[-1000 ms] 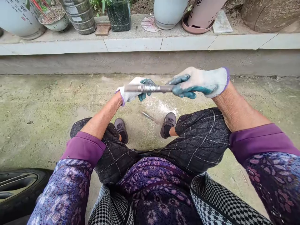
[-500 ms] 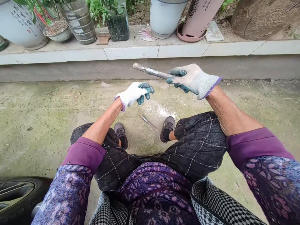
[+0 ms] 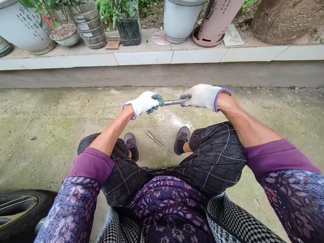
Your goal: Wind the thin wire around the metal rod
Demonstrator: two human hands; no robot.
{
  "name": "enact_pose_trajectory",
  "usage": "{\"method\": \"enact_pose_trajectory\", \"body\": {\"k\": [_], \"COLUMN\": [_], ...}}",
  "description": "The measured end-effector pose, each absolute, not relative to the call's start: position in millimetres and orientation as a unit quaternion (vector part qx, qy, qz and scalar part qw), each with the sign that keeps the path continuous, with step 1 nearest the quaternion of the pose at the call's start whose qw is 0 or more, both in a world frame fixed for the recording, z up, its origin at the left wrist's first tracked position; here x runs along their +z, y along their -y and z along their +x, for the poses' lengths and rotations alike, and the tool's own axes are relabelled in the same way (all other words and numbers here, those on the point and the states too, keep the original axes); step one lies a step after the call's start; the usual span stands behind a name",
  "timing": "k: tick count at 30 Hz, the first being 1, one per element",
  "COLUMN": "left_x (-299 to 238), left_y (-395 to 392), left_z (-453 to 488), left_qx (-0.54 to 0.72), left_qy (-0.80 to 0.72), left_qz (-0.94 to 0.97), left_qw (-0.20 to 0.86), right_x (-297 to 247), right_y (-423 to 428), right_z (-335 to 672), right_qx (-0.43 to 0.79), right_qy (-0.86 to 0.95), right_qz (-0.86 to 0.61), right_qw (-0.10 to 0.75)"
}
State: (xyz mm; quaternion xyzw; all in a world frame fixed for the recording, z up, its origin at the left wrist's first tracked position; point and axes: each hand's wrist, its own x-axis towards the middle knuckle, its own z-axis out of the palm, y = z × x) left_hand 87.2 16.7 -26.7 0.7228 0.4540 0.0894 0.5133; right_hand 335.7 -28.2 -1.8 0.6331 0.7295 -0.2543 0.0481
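A grey rod (image 3: 173, 102) with shiny silver wire wound round part of it is held almost level between my two gloved hands. My left hand (image 3: 149, 103), in a white glove with green coated fingertips, is closed round its left end, hiding that tip. Fingers of my right hand (image 3: 202, 97) pinch the other end, also in a white glove with a purple cuff. Below them, a thinner grey rod (image 3: 155, 138) lies slanted on the ground between my shoes.
White powder (image 3: 177, 122) is scattered on the concrete ground (image 3: 63, 135). Ahead runs a low tiled ledge (image 3: 141, 57) bearing a white pot (image 3: 182, 23), a pink pot (image 3: 215, 20) and other planters. A vehicle wheel (image 3: 22, 209) stands at the lower left.
My right hand has come down and left with the rod, levelling it. My left hand, free before, has closed on its wire-wound end. The rod on the ground has shifted left.
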Motion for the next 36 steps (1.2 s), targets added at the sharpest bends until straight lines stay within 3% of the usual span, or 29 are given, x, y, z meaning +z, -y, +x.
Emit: {"method": "enact_pose_trajectory", "body": {"k": [3,7,9,11,13,16,18,21,23,27,29,32,36], "left_x": [-31.4,-38.8,-40.1,-38.2,-33.4,-25.5,-23.0,-24.9,-28.1,-32.3,-32.4,-30.7,-27.8], "left_y": [-12.5,-16.4,-19.5,-22.3,-24.8,-25.5,-22.1,-11.7,-4.7,1.2,-0.5,-6.9,-15.0], "left_z": [92.0,90.9,88.2,85.2,82.7,80.8,81.8,86.3,90.4,96.5,96.2,91.2,84.5], "left_qx": [0.096,0.102,0.1,0.109,0.126,0.138,0.123,0.088,0.082,0.093,0.094,0.09,0.096], "left_qy": [-0.437,-0.43,-0.434,-0.446,-0.461,-0.477,-0.483,-0.471,-0.459,-0.44,-0.426,-0.422,-0.446], "left_qz": [0.716,0.706,0.701,0.699,0.699,0.702,0.709,0.719,0.717,0.706,0.71,0.721,0.738], "left_qw": [0.536,0.554,0.557,0.548,0.532,0.51,0.499,0.503,0.518,0.547,0.553,0.542,0.498], "right_x": [6.8,29.5,36.9,37.1,29.9,11.2,-0.3,-7.0,-3.7,9.3,14.3,18.4,14.9], "right_y": [28.3,43.5,50.7,54.9,55.7,49.7,40.3,23.3,16.2,20.8,28.6,39.6,45.4], "right_z": [337.4,348.0,353.8,355.4,349.6,331.7,323.6,329.9,342.7,359.9,360.3,355.9,348.0], "right_qx": [-0.219,-0.383,-0.462,-0.536,-0.56,-0.428,-0.295,-0.189,-0.165,-0.292,-0.402,-0.526,-0.525], "right_qy": [-0.694,-0.637,-0.628,-0.634,-0.659,-0.731,-0.76,-0.738,-0.712,-0.653,-0.633,-0.639,-0.679], "right_qz": [0.685,0.611,0.545,0.502,0.491,0.523,0.558,0.633,0.68,0.677,0.618,0.526,0.513], "right_qw": [-0.044,-0.273,-0.308,-0.244,-0.106,0.095,0.155,0.138,0.061,-0.175,-0.234,-0.194,-0.003]}}
